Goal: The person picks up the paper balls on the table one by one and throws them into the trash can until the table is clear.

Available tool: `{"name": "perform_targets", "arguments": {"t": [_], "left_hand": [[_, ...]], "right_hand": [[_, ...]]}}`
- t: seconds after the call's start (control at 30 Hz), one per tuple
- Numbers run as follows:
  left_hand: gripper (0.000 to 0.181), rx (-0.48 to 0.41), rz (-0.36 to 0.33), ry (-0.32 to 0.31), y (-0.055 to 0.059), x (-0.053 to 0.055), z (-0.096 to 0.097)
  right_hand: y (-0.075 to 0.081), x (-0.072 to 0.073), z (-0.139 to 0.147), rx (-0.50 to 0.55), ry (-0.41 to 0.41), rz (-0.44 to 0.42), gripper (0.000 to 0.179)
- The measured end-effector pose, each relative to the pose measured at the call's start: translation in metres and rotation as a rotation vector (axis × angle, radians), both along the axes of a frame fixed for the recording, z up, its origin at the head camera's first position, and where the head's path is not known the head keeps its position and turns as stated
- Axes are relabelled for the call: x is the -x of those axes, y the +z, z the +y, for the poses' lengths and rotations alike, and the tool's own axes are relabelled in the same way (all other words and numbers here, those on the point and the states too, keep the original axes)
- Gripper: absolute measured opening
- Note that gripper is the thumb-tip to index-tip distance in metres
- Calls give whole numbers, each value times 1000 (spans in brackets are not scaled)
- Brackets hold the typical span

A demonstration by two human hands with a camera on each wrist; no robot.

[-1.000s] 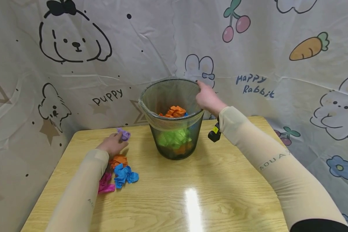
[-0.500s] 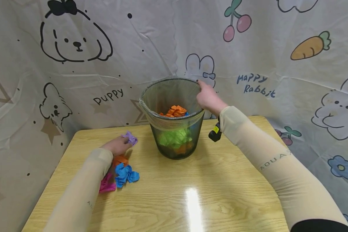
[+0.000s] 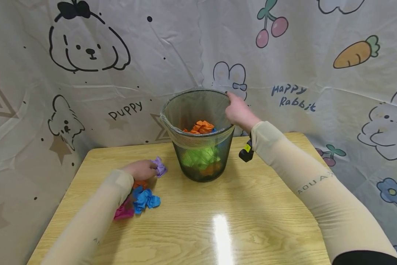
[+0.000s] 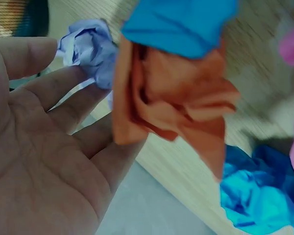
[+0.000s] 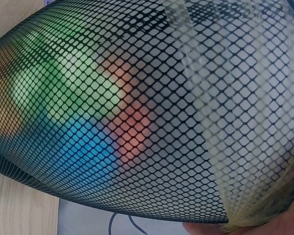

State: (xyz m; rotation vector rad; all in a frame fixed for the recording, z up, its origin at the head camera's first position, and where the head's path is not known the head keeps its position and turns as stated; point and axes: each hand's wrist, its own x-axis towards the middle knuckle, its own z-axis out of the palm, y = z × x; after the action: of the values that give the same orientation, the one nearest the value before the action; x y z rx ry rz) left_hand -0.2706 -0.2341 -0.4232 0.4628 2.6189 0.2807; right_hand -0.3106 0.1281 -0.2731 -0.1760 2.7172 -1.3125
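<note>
My left hand (image 3: 142, 170) pinches a crumpled purple paper ball (image 3: 159, 167) between thumb and fingertips, left of the mesh wastebasket (image 3: 178, 147). In the left wrist view the purple ball (image 4: 90, 49) shows at the fingertips, with a crumpled orange paper (image 4: 181, 93) close by the other fingers. Under and beside the left wrist lie a blue paper ball (image 3: 146, 200), a magenta one (image 3: 123, 211) and an orange one, partly hidden. My right hand (image 3: 239, 111) grips the right rim of the wastebasket. Inside it, orange paper (image 3: 202, 127) tops green and blue paper seen through the mesh.
The light wooden table (image 3: 264, 213) carries everything and ends at a cloth backdrop (image 3: 172, 44) with cartoon drawings. A clear liner is folded over the basket's rim. A small black device (image 3: 246, 152) hangs at the right wrist.
My left hand has carried the purple paper ball from the table's back left rightward and nearer to me, closer to the basket. The right hand keeps its grip on the rim.
</note>
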Motion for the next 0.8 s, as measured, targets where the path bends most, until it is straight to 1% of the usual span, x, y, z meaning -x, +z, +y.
{"name": "perform_targets", "arguments": {"t": [0.13, 0.27, 0.37, 0.47, 0.5, 0.57, 0.63, 0.73, 0.8], "left_hand": [[46, -30, 1, -16, 1, -3, 7], [43, -56, 18, -53, 2, -5, 13], [40, -79, 66, -76, 5, -6, 17], [40, -92, 137, -54, 9, -5, 21], [42, -93, 164, -46, 11, -5, 23], [50, -91, 194, -21, 13, -5, 26], [62, -93, 199, 1, 12, -3, 29], [78, -82, 161, 17, 7, -3, 34], [85, -73, 136, 22, 1, -4, 37]], "right_hand": [[-1, 0, 0, -1, 1, 0, 77], [-1, 1, 0, 0, 0, 0, 77], [0, 2, 0, -3, 1, 0, 77], [-1, 2, 0, -1, 4, 1, 78], [-1, 2, 1, -3, 4, 2, 78], [-1, 3, 1, 1, 7, 3, 79], [-1, 2, 1, 7, 8, 3, 78], [-1, 1, 1, 7, 10, 6, 78], [-1, 0, 1, 2, 12, 6, 78]]}}
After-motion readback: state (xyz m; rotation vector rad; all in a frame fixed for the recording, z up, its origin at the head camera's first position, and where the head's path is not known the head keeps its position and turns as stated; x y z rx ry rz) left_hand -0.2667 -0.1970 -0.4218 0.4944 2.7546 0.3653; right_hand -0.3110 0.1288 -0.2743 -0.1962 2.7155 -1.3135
